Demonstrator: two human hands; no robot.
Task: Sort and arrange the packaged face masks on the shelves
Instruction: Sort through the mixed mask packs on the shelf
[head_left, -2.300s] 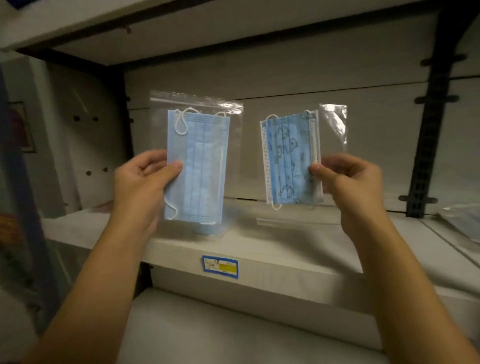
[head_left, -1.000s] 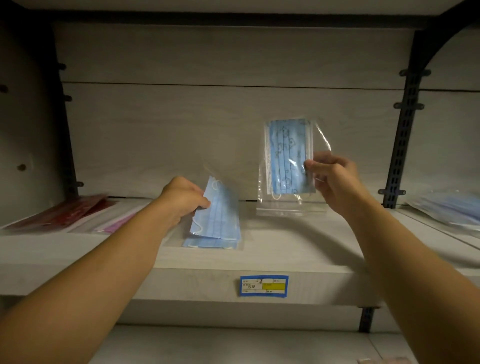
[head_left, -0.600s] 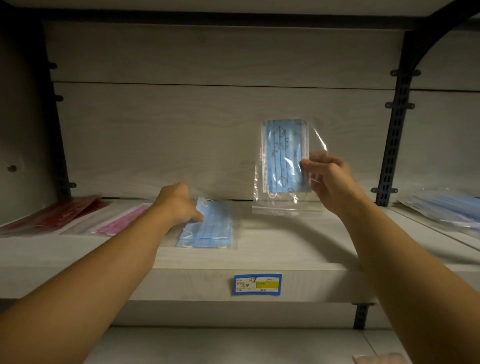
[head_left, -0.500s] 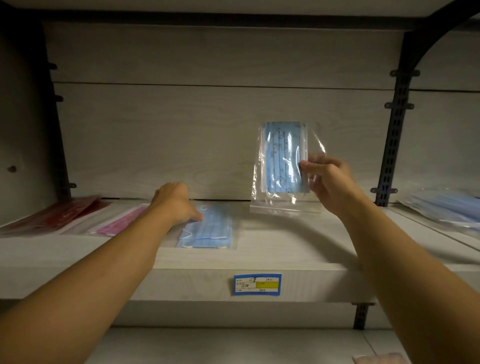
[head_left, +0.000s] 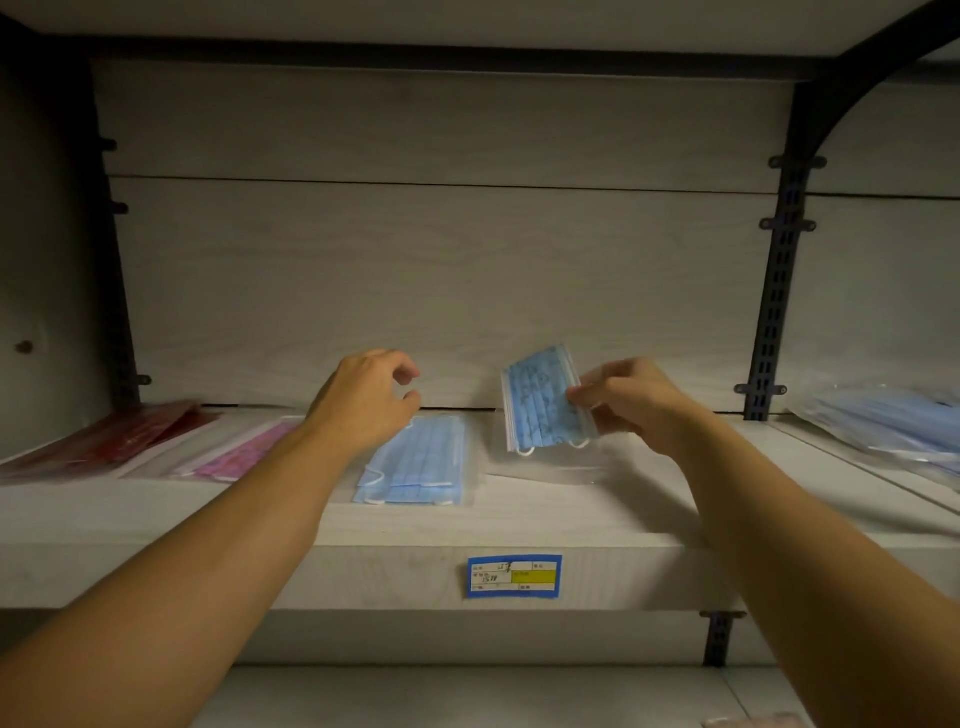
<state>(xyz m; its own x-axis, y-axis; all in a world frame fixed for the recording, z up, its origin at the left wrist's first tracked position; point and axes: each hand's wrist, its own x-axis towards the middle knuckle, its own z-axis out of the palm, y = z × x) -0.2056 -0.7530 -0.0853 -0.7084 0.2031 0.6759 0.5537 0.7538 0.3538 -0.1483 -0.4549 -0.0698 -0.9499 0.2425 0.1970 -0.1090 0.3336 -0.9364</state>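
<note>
While your right hand (head_left: 631, 402) pinches the patterned mask packet (head_left: 543, 402) just above the shelf (head_left: 597, 525), your left hand (head_left: 366, 397) hovers loosely curled and empty over the plain blue packet (head_left: 415, 467). These look light, floppy and slick, so pinch through the mask itself, not the loose film.

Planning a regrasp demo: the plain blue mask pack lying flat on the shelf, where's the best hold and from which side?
Probably pinch the clear bag margin at the near edge of the plain light-blue bagged mask, coming from the shelf front. It lies flat on the pale wooden shelf, that edge nearest the lip, and the left hand hovers over its far end.
</note>
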